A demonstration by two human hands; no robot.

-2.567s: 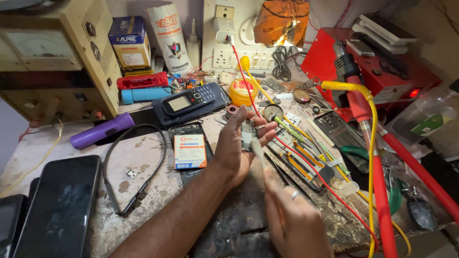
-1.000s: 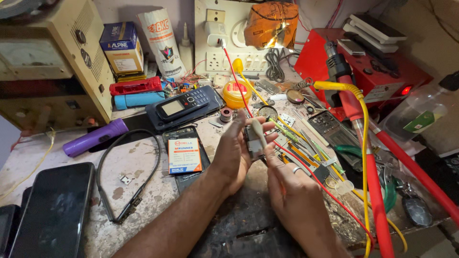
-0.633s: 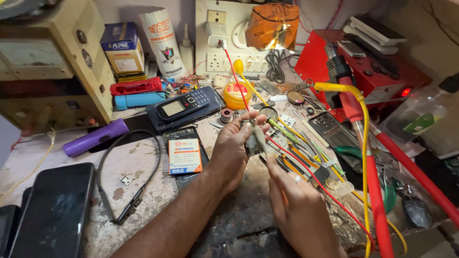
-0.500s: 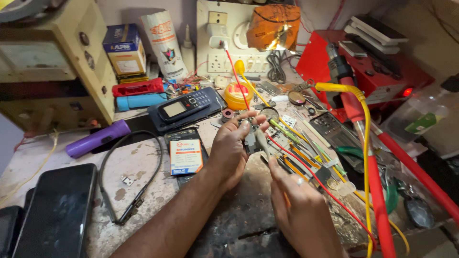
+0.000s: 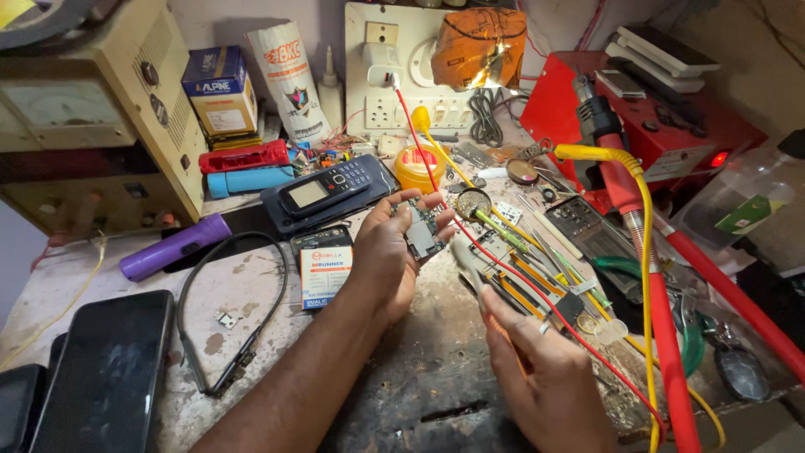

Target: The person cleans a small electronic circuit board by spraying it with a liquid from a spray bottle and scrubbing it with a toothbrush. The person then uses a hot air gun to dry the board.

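My left hand (image 5: 381, 260) grips a small green circuit board (image 5: 419, 231) by its edges and holds it above the worn bench. My right hand (image 5: 545, 377) is lower right, closed around a slim pale tool (image 5: 466, 258). The tool's tip points up toward the board and sits just below and right of it. A red wire (image 5: 503, 268) and a yellow probe lead (image 5: 495, 228) run past the board between the two hands.
A keypad phone (image 5: 323, 189) lies on a dark case behind the left hand, with a small battery pack (image 5: 324, 270), a purple torch (image 5: 172, 247) and a black cable (image 5: 226, 319) beside it. A smartphone (image 5: 105, 369) lies front left. A red box (image 5: 646, 109), hoses and tools crowd the right.
The tool tip was against the board in my left hand. My right hand has since drawn it back slightly down and right, and the board now shows more plainly.
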